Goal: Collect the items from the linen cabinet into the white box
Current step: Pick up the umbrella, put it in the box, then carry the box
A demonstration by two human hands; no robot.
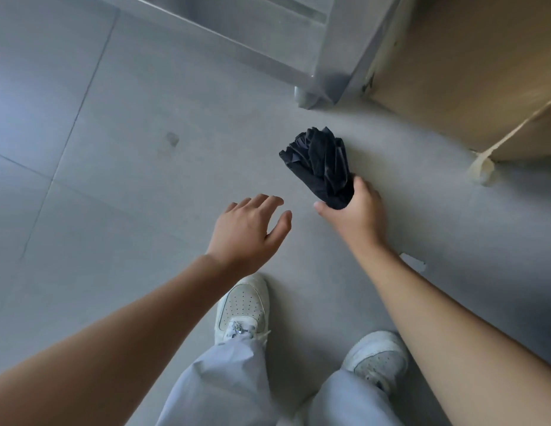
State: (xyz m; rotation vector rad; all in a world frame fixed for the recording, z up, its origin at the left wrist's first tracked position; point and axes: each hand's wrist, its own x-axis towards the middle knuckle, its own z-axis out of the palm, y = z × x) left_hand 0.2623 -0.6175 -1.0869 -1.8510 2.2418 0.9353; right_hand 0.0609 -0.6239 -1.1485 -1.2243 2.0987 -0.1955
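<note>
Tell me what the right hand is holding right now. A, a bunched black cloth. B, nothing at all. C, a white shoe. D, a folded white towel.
A: the right hand grips a bunched black cloth above the grey floor, while the left hand is spread open and holds nothing.

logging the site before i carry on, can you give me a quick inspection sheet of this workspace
surface: grey tiled floor, one dark smudge
job's things: black crumpled cloth, held at its lower end; white box not in view
clutter: small pale scrap on the floor
grippers: left hand open, holding nothing; right hand grips the cloth
cables: nothing seen
surroundings: metal unit at the top, brown board at the right, white shoes below
</note>
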